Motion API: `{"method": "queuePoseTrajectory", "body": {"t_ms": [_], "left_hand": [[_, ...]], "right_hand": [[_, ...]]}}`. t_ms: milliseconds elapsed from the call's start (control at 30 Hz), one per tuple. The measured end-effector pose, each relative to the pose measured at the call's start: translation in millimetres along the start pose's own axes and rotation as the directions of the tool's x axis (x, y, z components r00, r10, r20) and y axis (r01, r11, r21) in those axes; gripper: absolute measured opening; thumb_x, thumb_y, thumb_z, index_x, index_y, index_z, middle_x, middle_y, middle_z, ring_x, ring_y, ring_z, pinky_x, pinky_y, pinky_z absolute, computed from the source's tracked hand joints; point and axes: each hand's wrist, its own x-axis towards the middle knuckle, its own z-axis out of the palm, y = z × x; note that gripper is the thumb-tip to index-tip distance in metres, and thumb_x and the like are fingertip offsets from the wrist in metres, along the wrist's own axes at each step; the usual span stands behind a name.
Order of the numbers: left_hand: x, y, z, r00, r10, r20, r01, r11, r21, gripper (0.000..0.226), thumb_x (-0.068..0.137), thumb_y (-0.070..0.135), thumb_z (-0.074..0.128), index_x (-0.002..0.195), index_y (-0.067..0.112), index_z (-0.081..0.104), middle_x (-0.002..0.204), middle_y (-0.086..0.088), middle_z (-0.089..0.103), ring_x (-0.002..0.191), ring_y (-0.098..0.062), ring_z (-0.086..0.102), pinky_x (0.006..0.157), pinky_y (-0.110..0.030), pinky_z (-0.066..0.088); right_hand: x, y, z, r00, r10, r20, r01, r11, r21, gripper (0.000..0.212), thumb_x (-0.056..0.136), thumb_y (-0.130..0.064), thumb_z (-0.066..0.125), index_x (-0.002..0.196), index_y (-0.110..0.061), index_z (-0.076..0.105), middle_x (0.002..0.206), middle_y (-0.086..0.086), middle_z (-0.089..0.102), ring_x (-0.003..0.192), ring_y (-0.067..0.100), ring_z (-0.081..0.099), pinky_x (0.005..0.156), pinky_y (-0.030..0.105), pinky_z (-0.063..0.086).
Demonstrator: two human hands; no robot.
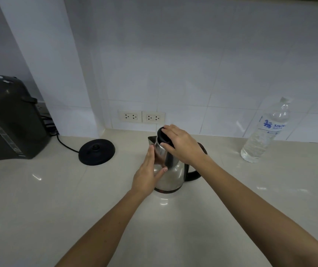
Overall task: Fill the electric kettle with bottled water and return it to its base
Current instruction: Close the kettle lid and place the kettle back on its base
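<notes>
Nearest, two bare forearms reach in from the front edge of the glossy pale stone counter [38, 199] toward its middle, where a polished stainless-steel electric kettle [170, 170] stands upright on the bare surface, off its base. The left hand [147, 175] lies flat against the kettle's left flank, fingers straight and together, the thumb pressed across the steel; this grip is open, bracing rather than closed around anything. The right hand [182, 144] comes over the top, its grip curled around the round black plastic lid [163, 136], thumb on the near rim and fingers over the far side. Whether the lid is seated or lifted cannot be told. The kettle's black curved handle [193, 175] points right, its spout [151, 140] left. To the left, well apart from the kettle, lies the round black power base [96, 152], its cord [65, 144] running back toward a tall dark grey thermo pot [9, 120] at the counter's left edge. Toward the right back stands a clear plastic water bottle with a blue-printed label [266, 132], near the white tiled wall [192, 74]. Two white double sockets [141, 116] sit on that wall behind the kettle.
</notes>
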Motion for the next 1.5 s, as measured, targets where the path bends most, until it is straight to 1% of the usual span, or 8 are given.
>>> {"method": "queuePoseTrajectory", "body": {"t_ms": [200,300,367,467,633,867,1167,1500], "left_hand": [[-0.3,-5.6,-1.4,1.0,0.019,-0.002,-0.019,1.0,-0.005,0.091,0.093,0.045,0.055,0.154,0.025,-0.009,0.161,0.007,0.017,0.136,-0.012,0.043,0.087,-0.015,0.037],[-0.2,-7.8,-1.5,0.999,0.037,-0.007,-0.037,0.999,-0.006,0.09,0.093,0.045,0.055,0.153,0.025,-0.009,0.162,0.009,0.013,0.135,-0.012,0.044,0.087,-0.019,0.041],[0.0,-8.3,-1.7,0.999,0.034,-0.016,-0.034,0.999,-0.01,0.09,0.092,0.045,0.055,0.153,0.026,-0.009,0.162,0.01,0.013,0.137,-0.012,0.041,0.09,-0.021,0.042],[0.4,-8.5,-1.5,0.999,0.034,-0.019,-0.034,0.999,-0.016,0.091,0.092,0.045,0.056,0.153,0.027,-0.009,0.162,0.01,0.013,0.138,-0.012,0.039,0.092,-0.02,0.041],[0.3,-7.8,-2.9,0.999,0.034,-0.019,-0.034,0.999,0.007,0.09,0.092,0.045,0.055,0.154,0.024,-0.008,0.162,0.01,0.011,0.135,-0.013,0.043,0.093,-0.026,0.046],[1.5,-11.6,-1.1,0.999,0.033,-0.006,-0.033,0.999,0.023,0.09,0.092,0.05,0.052,0.152,0.029,-0.012,0.161,0.009,0.018,0.135,-0.011,0.044,0.094,-0.028,0.047],[-1.0,-10.7,0.1,1.0,0.023,-0.014,-0.022,0.999,0.03,0.089,0.093,0.051,0.051,0.152,0.03,-0.012,0.162,0.013,0.011,0.139,-0.008,0.037,0.093,-0.026,0.044],[-0.6,-9.4,0.4,1.0,-0.007,0.001,0.007,0.999,0.039,0.09,0.092,0.051,0.051,0.153,0.029,-0.011,0.161,0.01,0.015,0.136,-0.012,0.042,0.094,-0.03,0.046]], "right_hand": [[-1.7,-2.5,2.2,0.998,0.005,0.06,-0.003,0.999,-0.04,0.055,0.096,-0.038,0.05,0.143,-0.01,0.04,0.15,0.006,0.04,0.142,0.022,0.031,0.115,0.042,0.029],[1.6,-8.3,1.7,0.97,0.242,-0.009,-0.239,0.962,0.135,0.066,0.094,-0.051,0.043,0.147,-0.015,0.028,0.15,0.006,0.04,0.139,0.024,0.035,0.117,0.047,0.023],[8.3,-9.6,2.3,0.881,0.473,-0.016,-0.457,0.86,0.229,0.072,0.091,-0.058,0.04,0.147,-0.014,0.028,0.148,0.009,0.042,0.137,0.027,0.037,0.116,0.05,0.021],[16.7,-9.0,6.7,0.809,0.58,0.093,-0.587,0.8,0.123,0.074,0.086,-0.067,0.035,0.139,-0.015,0.042,0.133,0.009,0.057,0.125,0.031,0.049,0.111,0.05,0.027],[20.9,-9.4,9.6,0.792,0.61,0.023,-0.605,0.78,0.163,0.053,0.084,-0.058,0.043,0.108,-0.013,0.058,0.094,0.007,0.068,0.092,0.029,0.062,0.081,0.039,0.048],[24.3,-6.9,4.6,0.819,0.573,-0.013,-0.561,0.806,0.191,0.027,0.083,-0.036,0.042,0.077,-0.012,0.052,0.07,0.008,0.059,0.07,0.03,0.054,0.056,0.031,0.031],[23.8,-9.0,9.6,0.843,0.533,-0.064,-0.525,0.844,0.114,0.023,0.083,-0.028,0.042,0.073,-0.01,0.052,0.06,0.004,0.052,0.065,0.029,0.051,0.054,0.03,0.029],[22.3,-11.5,10.2,0.866,0.49,-0.1,-0.492,0.871,0.013,0.025,0.083,-0.031,0.045,0.087,-0.013,0.061,0.07,0.004,0.058,0.07,0.029,0.056,0.052,0.026,0.03]]}}
